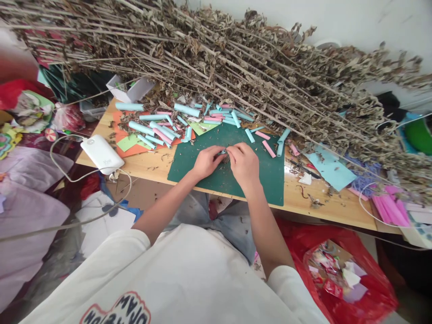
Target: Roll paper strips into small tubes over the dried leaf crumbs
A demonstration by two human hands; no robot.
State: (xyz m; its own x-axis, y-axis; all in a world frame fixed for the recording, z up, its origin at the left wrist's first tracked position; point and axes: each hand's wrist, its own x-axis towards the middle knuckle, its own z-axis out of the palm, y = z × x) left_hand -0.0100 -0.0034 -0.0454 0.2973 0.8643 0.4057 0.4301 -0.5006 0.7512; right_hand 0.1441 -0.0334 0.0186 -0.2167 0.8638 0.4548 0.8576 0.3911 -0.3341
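Over the dark green cutting mat [189, 166], my left hand [207, 162] and my right hand [245, 164] meet fingertip to fingertip. Between them is a small light blue paper roll [223, 152], mostly hidden by the fingers. The left fingers pinch one end of it, and the right thumb and fingertips close at its other end. Bits of dry leaf lie on the mat under the hands. Just beyond, blue paper rolls [186, 110] and pink paper rolls [269, 149] lie scattered.
Dried leafy stalks [216, 58] cover the back of the wooden table [151, 166]. A white power bank [102, 154] with a cable sits at the left. Blue paper [330, 166] lies at the right, and a red bag of scraps [371, 288] is below the table edge.
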